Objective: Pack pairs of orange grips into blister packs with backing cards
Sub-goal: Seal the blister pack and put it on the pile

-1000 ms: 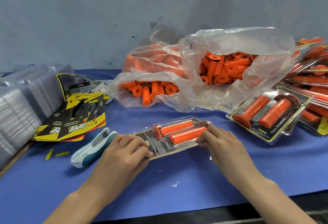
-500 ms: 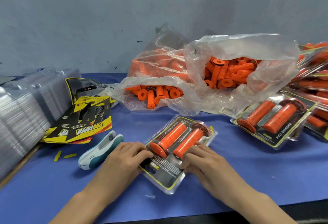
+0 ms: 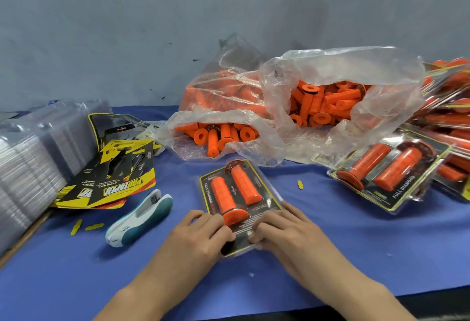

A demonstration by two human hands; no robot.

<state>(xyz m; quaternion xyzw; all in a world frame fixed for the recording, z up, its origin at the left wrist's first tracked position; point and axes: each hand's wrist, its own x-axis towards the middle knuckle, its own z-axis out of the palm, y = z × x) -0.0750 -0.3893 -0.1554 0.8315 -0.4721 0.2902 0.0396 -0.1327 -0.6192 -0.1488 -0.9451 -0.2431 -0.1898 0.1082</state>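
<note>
**Left to right.** At the far left, a stack of clear blister shells [image 3: 30,157] lies beside loose black-and-yellow backing cards [image 3: 114,183]. Just near of them are a white-and-teal stapler [image 3: 141,217] and a few yellow scraps [image 3: 76,226].

At centre, the blister pack [image 3: 265,193] lies flat on the table [image 3: 356,244], its long axis running near to far. It holds a pair of orange grips [image 3: 222,198] laid head to tail over the card. The left hand [image 3: 201,234] grasps the pack's near-left corner with bent fingers. The right hand [image 3: 284,231] grasps the near-right corner in the same way.

The step in hand appears to be closing the near end of the pack. To do it well, both corners should be pressed evenly so the shell seats all round. The card should be kept square inside, and both flanges checked in their recesses.

Farther back, two open plastic bags [image 3: 318,71] spill loose grips [image 3: 330,101]. Finished packs [image 3: 386,170] are piled at the right.

**Setting.** The table is covered in blue cloth flecked with small debris, and stands against a scuffed grey-blue wall [image 3: 127,28].
</note>
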